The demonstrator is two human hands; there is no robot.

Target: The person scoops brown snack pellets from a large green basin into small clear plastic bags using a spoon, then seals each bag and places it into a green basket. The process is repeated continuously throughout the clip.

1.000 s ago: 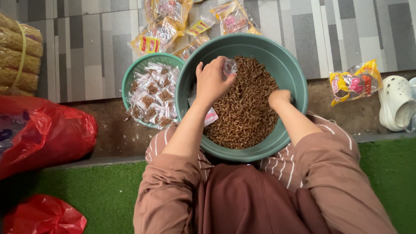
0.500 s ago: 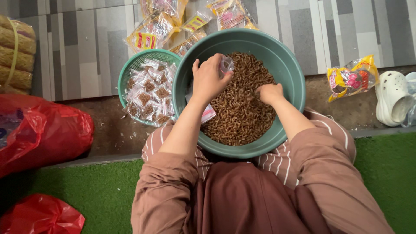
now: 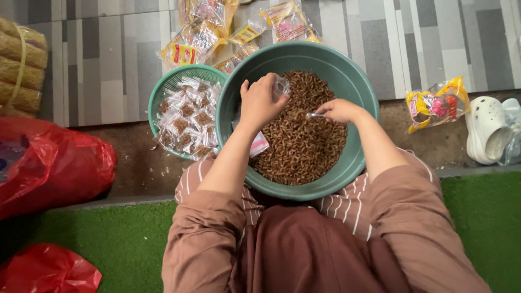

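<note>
Left hand (image 3: 261, 103) is up over the big green basin (image 3: 358, 103), fingers curled shut w/ a small clear plastic bag (image 3: 281, 86) pinched at its top, thumb side. Bag looks thin, crinkly and near weightless, prob slippery too, so best held by the mouth edge btwn thumb and fingertips to keep it open; squeezing lower down would just collapse it. Right hand (image 3: 337, 110) sits low in the basin, closed around a small metal spoon (image 3: 315, 115), bowl end pointing toward the bag; can't tell if anything is on it. Basin is full of brown curly snacks (image 3: 301, 146), dry, light and likely brittle, so scoop gently, don't press. A flat packet w/ pink edge (image 3: 259, 144) lies on the basin's inner wall under the left wrist. Just beside, touching on the left, a smaller green basket (image 3: 168, 87) holds filled small packets (image 3: 187, 116). Yellow snack bags (image 3: 206, 32) lie on the tiled floor beyond, red plastic bags (image 3: 49, 163) far left, a white clog (image 3: 488, 127) at right.
</note>
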